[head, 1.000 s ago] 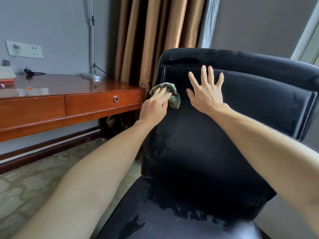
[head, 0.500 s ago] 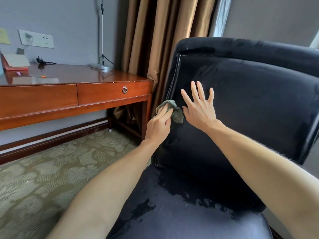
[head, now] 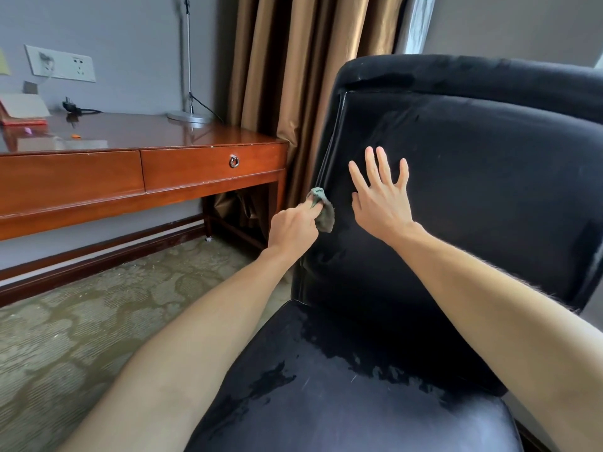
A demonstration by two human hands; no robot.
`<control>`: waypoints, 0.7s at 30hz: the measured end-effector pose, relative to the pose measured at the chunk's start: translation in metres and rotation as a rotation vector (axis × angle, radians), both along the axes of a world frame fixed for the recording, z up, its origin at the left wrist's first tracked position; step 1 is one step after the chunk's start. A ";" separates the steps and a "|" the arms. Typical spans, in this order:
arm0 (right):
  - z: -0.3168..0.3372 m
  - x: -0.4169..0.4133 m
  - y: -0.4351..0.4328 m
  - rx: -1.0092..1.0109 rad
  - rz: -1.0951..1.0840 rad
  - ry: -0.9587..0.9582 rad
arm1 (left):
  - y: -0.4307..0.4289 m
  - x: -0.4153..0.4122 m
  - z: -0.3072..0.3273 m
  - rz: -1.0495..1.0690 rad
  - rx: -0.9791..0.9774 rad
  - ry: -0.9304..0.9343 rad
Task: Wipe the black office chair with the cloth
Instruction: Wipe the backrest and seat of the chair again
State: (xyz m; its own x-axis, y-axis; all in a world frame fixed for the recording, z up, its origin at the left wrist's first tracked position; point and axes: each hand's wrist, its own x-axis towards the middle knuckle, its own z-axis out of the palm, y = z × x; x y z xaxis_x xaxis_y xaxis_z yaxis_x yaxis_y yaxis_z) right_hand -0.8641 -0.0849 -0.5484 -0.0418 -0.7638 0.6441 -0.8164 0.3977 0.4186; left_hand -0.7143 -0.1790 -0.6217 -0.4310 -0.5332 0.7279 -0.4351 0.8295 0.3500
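Observation:
The black office chair point(head: 473, 197) fills the right half of the view, its backrest facing me and its seat below with dark wet patches. My left hand point(head: 293, 228) grips a small grey-green cloth point(head: 324, 212) and presses it against the backrest's left edge, about halfway up. My right hand point(head: 381, 199) lies flat on the backrest just right of the cloth, fingers spread and straight.
A wooden desk point(head: 137, 177) with drawers stands to the left, carrying a lamp base point(head: 189, 117) and small items. Brown curtains point(head: 293, 76) hang behind the chair's left side. Patterned carpet point(head: 81, 337) covers the floor at lower left.
My left hand has slid the cloth down the backrest's left edge from near the top to mid-height. My right hand has moved down alongside it, staying flat on the backrest.

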 end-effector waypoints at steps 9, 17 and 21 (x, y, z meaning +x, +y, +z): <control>-0.007 0.000 0.005 0.026 -0.062 -0.030 | 0.020 0.020 -0.053 0.101 0.087 -0.428; -0.009 -0.006 0.013 0.060 -0.089 -0.017 | 0.019 -0.007 -0.033 -0.016 0.038 0.009; -0.010 -0.008 0.016 0.071 -0.093 -0.012 | 0.022 -0.018 -0.024 -0.022 0.031 0.043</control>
